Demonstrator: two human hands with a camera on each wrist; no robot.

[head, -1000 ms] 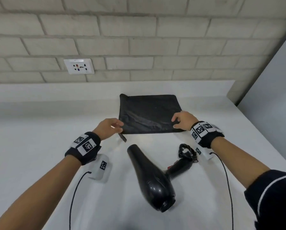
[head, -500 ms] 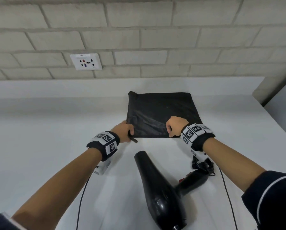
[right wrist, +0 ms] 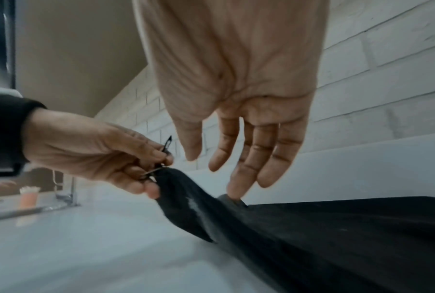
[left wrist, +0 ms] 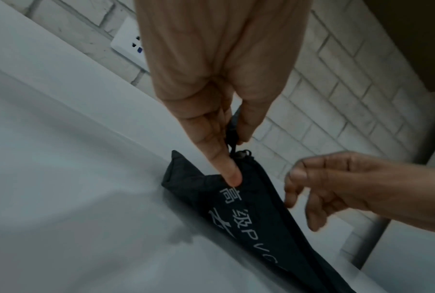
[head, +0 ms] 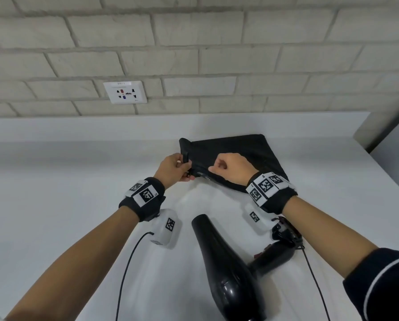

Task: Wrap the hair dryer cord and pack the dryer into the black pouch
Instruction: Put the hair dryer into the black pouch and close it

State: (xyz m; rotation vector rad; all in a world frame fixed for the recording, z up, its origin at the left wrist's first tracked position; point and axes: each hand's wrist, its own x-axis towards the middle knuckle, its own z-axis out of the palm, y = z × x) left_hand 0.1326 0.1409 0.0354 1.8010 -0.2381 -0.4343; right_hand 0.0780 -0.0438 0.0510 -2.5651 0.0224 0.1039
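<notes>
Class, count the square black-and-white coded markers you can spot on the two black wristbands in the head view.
4 clearly: two on the left wristband, two on the right wristband, with part of a third at its lower edge. More may be hidden round the wrists.

The white counter (head: pixel 55 205) carries the black pouch (head: pixel 240 154) (its near corner lifted) and, nearer, the dryer (head: pixel 224 269), cord (head: pixel 286 232) bundled at its handle.
</notes>
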